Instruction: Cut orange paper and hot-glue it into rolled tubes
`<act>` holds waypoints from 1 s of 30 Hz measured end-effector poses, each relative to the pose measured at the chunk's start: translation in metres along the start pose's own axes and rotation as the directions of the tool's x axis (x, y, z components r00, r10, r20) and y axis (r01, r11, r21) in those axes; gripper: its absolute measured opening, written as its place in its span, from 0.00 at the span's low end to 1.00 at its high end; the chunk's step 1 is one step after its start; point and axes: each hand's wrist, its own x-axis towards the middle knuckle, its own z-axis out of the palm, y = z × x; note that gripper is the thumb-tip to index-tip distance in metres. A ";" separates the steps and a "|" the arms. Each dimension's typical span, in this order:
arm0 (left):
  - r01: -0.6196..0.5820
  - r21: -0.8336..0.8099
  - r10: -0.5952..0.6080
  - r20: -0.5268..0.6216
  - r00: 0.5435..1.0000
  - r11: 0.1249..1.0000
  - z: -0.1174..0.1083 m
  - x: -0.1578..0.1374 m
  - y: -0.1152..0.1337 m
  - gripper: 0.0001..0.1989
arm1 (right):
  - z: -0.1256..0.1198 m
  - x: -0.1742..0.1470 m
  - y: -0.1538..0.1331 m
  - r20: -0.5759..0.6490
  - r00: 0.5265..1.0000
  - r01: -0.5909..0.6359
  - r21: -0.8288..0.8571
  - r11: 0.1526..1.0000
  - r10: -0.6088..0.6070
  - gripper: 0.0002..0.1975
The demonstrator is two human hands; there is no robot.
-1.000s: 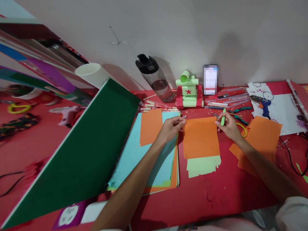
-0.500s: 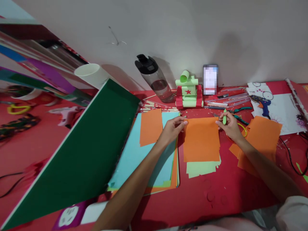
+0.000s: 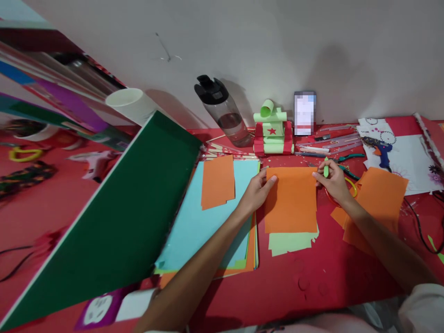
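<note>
An orange paper sheet (image 3: 291, 203) lies in front of me, its near edge over pale green paper (image 3: 291, 243) with a ragged right side. My left hand (image 3: 258, 187) grips the sheet near its upper left corner, thumb on top. At the upper right corner, my right hand (image 3: 331, 178) pinches the sheet between thumb and fingers. A slim light green tool (image 3: 326, 167), perhaps a pen or cutter, is also tucked in the right hand. Yellow-handled scissors (image 3: 353, 187) rest partly under that hand, beside more orange sheets (image 3: 381, 194).
Blue paper (image 3: 208, 240) tops a stack at left, with an orange piece (image 3: 218, 180) on it. A green board (image 3: 114, 217) leans further left. Behind stand a water bottle (image 3: 227, 113), a green-and-red paper model (image 3: 273, 132) and a phone (image 3: 305, 113). A blue glue gun (image 3: 383, 152) lies right.
My left hand has slid a little down along the sheet's left edge, its thumb now further onto the paper. The right hand keeps its hold at the other corner.
</note>
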 end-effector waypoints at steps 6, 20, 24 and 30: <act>-0.019 0.032 0.021 -0.054 0.998 0.999 0.006 -0.001 -0.008 0.24 | 0.000 0.000 0.002 -0.001 1.000 -0.001 0.002 1.000 0.001 0.24; -0.026 -0.031 0.021 -0.150 0.989 0.999 0.017 -0.004 -0.015 0.24 | 0.001 0.000 0.000 0.006 1.000 0.008 0.015 1.000 -0.008 0.23; -0.064 -0.048 0.053 -0.207 0.977 0.997 0.020 -0.004 -0.016 0.25 | 0.000 -0.001 0.002 0.043 0.999 0.023 0.001 1.000 -0.023 0.23; -0.118 -0.054 0.105 -0.197 0.975 0.992 0.022 -0.004 -0.011 0.20 | 0.002 -0.002 0.001 0.057 0.998 0.025 -0.015 1.000 -0.024 0.22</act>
